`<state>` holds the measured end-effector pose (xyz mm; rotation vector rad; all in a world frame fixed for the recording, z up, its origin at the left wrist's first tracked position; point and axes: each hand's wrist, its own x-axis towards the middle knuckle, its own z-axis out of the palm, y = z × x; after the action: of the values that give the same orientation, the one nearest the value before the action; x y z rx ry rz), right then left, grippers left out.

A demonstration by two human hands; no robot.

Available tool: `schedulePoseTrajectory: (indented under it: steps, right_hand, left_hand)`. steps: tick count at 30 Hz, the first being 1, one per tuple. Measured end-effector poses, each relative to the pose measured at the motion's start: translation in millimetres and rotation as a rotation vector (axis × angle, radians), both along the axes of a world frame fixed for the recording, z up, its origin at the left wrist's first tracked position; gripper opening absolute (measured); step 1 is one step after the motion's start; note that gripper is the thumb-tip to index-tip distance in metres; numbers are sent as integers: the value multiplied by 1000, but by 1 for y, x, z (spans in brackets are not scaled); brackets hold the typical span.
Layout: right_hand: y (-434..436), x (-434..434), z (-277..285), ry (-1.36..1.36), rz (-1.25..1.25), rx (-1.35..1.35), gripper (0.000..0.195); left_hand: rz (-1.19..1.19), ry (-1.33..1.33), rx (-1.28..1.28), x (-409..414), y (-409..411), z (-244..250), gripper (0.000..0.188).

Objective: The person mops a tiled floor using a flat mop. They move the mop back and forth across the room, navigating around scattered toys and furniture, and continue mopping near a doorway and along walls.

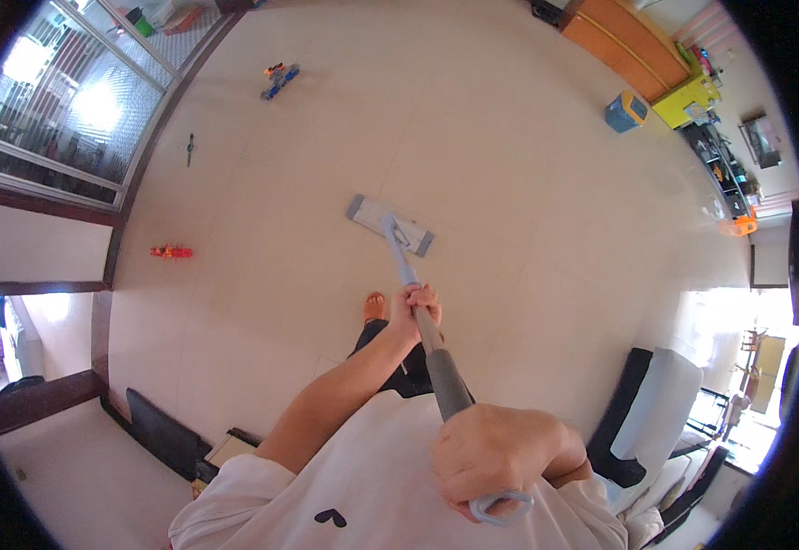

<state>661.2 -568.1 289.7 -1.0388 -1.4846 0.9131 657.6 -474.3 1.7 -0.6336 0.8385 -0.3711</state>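
Observation:
A flat mop's head [390, 225], white with grey ends, rests on the pale tiled floor [509, 206] before me. Its pole [429, 330] runs back towards my chest. Low on the pole, my left hand [424, 307] is closed round it. My right hand [499, 457] grips the top end at the dark grey sleeve, with a light grey hanging loop [502, 507] showing beneath the fist. My bare foot [375, 306] stands behind the mop head, to its lower left.
Toys lie on the floor: a blue and orange one [280, 80], a thin dark item [190, 150] and a red one [171, 252]. A blue bin [626, 112] stands by the orange cabinet [623, 45]. A sofa [654, 405] is at right, glazed doors [90, 103] at left.

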Motion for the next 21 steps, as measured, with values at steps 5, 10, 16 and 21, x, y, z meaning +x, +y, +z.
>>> schedulePoseTrajectory:
  steps: [5,10,16,21]
  right_hand:
    - [9,12,5,46,-59,70,14]
    - [-7,22,8,118,-395,130,16]
    - [-17,18,-55,197,-882,8,13]
    - [-37,1,-63,250,-961,-117,12]
  left_hand:
    - [12,-34,-3,-2,22,-2,9]
    - [-107,92,86,20,50,3,15]
    - [-418,116,618,57,114,-63,18]
    - [-806,146,1054,75,88,-66,16]
